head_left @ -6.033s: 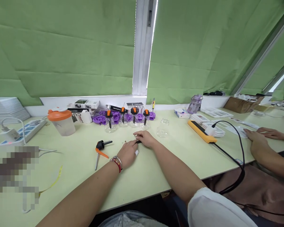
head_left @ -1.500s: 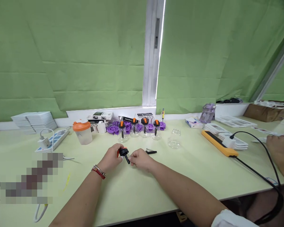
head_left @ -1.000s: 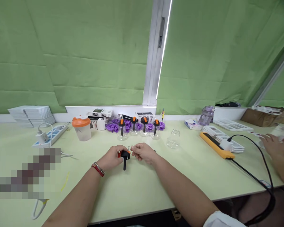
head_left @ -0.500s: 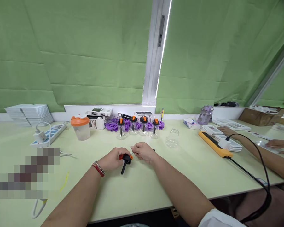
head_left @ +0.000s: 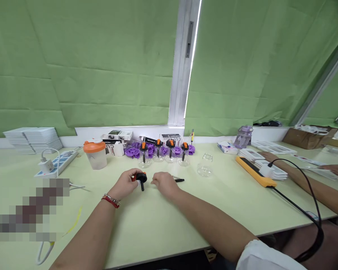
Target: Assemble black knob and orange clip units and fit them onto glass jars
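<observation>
Left hand (head_left: 126,183): grip closed on a black-and-orange lid (head_left: 141,177) over the worktop (head_left: 157,225), its orange part mostly hidden by fingers. Right hand (head_left: 165,184), just beside: grip indistinct, contents untellable. Behind: four glass jars (head_left: 144,162), each containing a black rod; one open glass jar (head_left: 205,169); one orange-lidded cup (head_left: 97,159), its contents unclear.

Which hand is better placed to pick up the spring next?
Probably the right hand: it is nearer the spring, though whether its fingertips hold anything is unclear. The left hand is farther away and holds the black-and-orange piece.
</observation>
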Demonstrator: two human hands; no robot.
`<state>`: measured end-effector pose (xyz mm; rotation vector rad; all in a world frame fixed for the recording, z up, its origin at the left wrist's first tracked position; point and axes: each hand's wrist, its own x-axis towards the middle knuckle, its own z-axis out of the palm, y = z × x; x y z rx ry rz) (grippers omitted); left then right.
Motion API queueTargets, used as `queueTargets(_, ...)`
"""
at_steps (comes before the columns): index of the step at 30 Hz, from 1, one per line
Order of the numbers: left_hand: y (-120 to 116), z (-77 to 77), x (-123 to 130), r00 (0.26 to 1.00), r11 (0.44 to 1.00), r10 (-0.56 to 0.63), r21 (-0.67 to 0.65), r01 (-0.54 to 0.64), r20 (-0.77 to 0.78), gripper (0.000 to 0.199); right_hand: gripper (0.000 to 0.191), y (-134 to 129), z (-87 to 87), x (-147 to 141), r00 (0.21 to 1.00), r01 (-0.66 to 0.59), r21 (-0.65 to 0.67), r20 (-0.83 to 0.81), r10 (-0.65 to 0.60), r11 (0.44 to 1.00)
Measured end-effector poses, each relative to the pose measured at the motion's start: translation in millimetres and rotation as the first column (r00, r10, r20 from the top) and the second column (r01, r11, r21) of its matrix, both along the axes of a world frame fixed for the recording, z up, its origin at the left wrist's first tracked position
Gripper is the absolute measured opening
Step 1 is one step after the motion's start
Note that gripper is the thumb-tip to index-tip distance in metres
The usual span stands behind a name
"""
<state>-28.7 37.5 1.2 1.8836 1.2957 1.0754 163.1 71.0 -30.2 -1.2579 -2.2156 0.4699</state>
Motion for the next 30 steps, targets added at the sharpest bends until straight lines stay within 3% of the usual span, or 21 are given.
queueTargets(2,6,-5.5,-2,0.995,0.995,0.098,0.005,-0.098,-0.016,0.035,0.011,-5,-9.4,-7,0.945,-0.129,0.137,0.318,0.08,0.982)
queueTargets(4,9,-9.7,-2,0.988,0.989,0.15,0.018,-0.15,-0.035,0.033,0.015,-9,-16.7,-13,0.874,-0.201,0.194,0.478,0.086,0.96)
queueTargets(7,12,-13.9,-4,0.981,0.982,0.186,0.038,-0.184,-0.052,0.034,0.018,-13,-21.5,-18,0.842,-0.22,0.231,0.536,0.065,0.948)
queueTargets(10,13,-15.9,-5,0.975,0.978,0.208,0.032,-0.206,-0.079,0.034,0.019,-14,-20.1,-17,0.858,-0.204,0.214,0.508,0.07,0.955)
queueTargets(14,13,-15.9,-5,0.966,0.972,0.237,0.04,-0.234,-0.107,0.035,0.023,-13,-9.3,-9,0.955,-0.039,0.149,0.296,-0.007,0.988)
queueTargets(17,12,-16.0,-1,0.976,0.979,0.2,0.046,-0.197,-0.088,0.038,0.032,-14,1.7,-5,0.989,0.129,-0.042,-0.073,-0.132,0.991)
queueTargets(19,12,-17.1,3,0.985,0.987,0.151,0.058,-0.147,-0.081,0.038,0.039,-14,6.0,-7,0.929,0.072,-0.323,-0.322,-0.181,0.944)
queueTargets(20,12,-17.9,5,0.987,0.99,0.131,0.069,-0.125,-0.089,0.038,0.039,-14,6.9,-8,0.884,-0.004,-0.454,-0.418,-0.208,0.891)
queueTargets(23,13,-21.6,6,0.986,0.991,0.106,0.092,-0.095,-0.126,0.036,0.03,-12,6.6,-12,0.753,-0.185,-0.635,-0.582,-0.307,0.75)
queueTargets(26,17,-25.3,-1,0.979,0.987,0.157,0.054,-0.151,-0.132,0.033,0.025,-5,8.1,-8,0.647,-0.192,-0.63,-0.658,-0.386,0.752)
queueTargets(30,25,-29.5,-13,0.906,0.938,0.332,-0.01,-0.347,-0.264,0.022,0.026,6,14.8,9,0.52,-0.117,-0.579,-0.728,-0.447,0.807)
